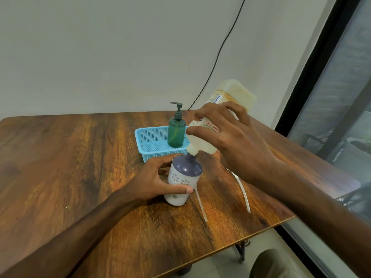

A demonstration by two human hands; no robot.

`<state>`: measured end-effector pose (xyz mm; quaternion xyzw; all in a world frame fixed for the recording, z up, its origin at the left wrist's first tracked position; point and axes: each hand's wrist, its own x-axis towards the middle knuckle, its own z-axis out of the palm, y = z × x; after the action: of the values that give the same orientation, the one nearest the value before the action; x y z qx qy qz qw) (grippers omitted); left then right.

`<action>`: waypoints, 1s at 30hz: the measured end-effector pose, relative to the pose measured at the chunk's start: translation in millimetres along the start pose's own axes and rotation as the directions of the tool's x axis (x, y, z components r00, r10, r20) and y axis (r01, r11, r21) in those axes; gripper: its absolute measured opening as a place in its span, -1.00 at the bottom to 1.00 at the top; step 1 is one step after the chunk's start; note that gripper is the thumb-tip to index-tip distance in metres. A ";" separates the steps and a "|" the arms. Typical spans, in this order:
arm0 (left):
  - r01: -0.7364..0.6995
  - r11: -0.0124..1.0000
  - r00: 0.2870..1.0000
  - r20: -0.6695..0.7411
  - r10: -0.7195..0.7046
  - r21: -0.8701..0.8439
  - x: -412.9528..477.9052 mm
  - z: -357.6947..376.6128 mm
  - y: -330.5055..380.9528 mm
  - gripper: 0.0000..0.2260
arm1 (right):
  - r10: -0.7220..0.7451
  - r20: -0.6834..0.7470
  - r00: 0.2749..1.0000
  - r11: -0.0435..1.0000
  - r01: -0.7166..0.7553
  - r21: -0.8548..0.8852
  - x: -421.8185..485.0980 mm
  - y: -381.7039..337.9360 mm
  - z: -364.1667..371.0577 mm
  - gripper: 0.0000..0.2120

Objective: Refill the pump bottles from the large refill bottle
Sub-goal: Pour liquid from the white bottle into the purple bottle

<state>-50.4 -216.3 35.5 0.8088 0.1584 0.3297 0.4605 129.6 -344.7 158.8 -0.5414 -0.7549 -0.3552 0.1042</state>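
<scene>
My right hand (232, 137) grips the large translucent refill bottle (230, 97), tipped steeply with its mouth down on the open neck of a white and purple pump bottle (183, 177). That bottle stands upright on the wooden table (80, 167), with my left hand (154, 179) wrapped around its body. A green pump bottle (176, 133) with its dark pump head on stands upright in the blue basket (148, 141) behind. Two white pump dip tubes (201, 205) (244, 193) lie on the table to the right; their pump heads are hidden by my right arm.
The table's right edge (261, 229) runs close to a dark-framed window (321, 97). A black cable (218, 53) hangs down the wall behind the basket. The wall stands right behind the table.
</scene>
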 end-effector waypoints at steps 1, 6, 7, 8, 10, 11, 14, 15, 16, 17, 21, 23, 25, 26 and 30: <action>-0.002 1.000 1.000 -0.001 0.002 0.001 0.1 0.0 -0.1 -0.46 | -0.001 -0.003 1.000 1.000 0.001 0.001 -0.1 0.2 -0.1 -0.37; -0.003 1.000 1.000 -0.006 0.004 0.003 -0.1 0.5 0.6 -0.46 | -0.016 -0.017 1.000 1.000 0.016 0.001 0.0 0.5 1.1 -0.39; -0.001 1.000 1.000 -0.006 0.001 0.001 -0.2 0.6 0.7 -0.46 | -0.022 -0.018 1.000 1.000 0.022 -0.003 0.1 0.8 1.1 -0.41; 0.000 1.000 1.000 -0.005 0.000 0.002 -0.2 0.5 0.9 -0.46 | -0.029 -0.019 0.999 1.000 0.029 -0.006 0.1 1.2 0.9 -0.43; -0.008 1.000 1.000 -0.010 0.008 0.008 -0.2 0.2 0.7 -0.46 | -0.033 -0.017 0.999 0.999 0.033 -0.005 0.3 1.7 0.1 -0.44; -0.011 1.000 1.000 -0.013 0.011 0.008 -0.4 0.4 0.6 -0.46 | -0.035 -0.016 0.999 0.999 0.035 -0.003 0.4 1.6 -0.1 -0.43; -0.015 1.000 1.000 -0.014 0.015 0.012 -0.3 1.0 0.4 -0.45 | -0.040 -0.023 0.999 0.999 0.040 -0.004 0.3 2.4 1.4 -0.42; -0.014 1.000 1.000 -0.014 0.014 0.014 -0.2 0.7 0.0 -0.45 | -0.031 -0.022 0.999 1.000 0.031 -0.002 -0.5 3.1 2.3 -0.41; -0.011 1.000 1.000 -0.014 0.012 0.014 -0.1 0.1 -0.7 -0.45 | -0.014 -0.018 1.000 1.000 0.014 0.000 -1.6 4.1 3.1 -0.37; -0.009 1.000 1.000 -0.012 0.009 0.014 -0.2 -0.5 -0.8 -0.44 | 0.010 -0.015 1.000 1.000 -0.010 0.002 -3.0 5.2 3.8 -0.34; -0.014 1.000 1.000 -0.018 0.015 0.017 -1.0 -1.1 -0.1 -0.44 | 0.135 0.016 0.991 0.987 -0.136 0.084 -14.6 12.1 5.6 -0.23; -0.018 1.000 1.000 -0.025 0.018 0.021 -1.0 -0.5 0.0 -0.42 | 0.186 0.067 0.980 0.972 -0.193 0.133 -22.6 15.5 8.9 -0.21; -0.013 1.000 0.999 -0.036 0.014 0.023 -1.2 -0.4 -0.8 -0.41 | 0.246 0.127 0.961 0.937 -0.270 0.224 -33.5 20.0 17.3 -0.24; -0.004 1.000 0.999 -0.039 0.005 0.019 -1.4 -0.7 -1.4 -0.42 | 0.287 0.155 0.945 0.903 -0.321 0.285 -38.8 21.3 21.7 -0.25; 0.019 1.000 0.999 -0.051 -0.019 0.000 -1.8 -2.3 -3.7 -0.42 | 0.466 0.182 0.866 0.729 -0.492 0.476 -53.7 26.4 39.6 -0.28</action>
<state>-53.1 -213.9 32.5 0.7987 0.1778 0.3458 0.4592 183.2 -354.7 112.1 -0.6793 -0.6582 -0.0910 0.3116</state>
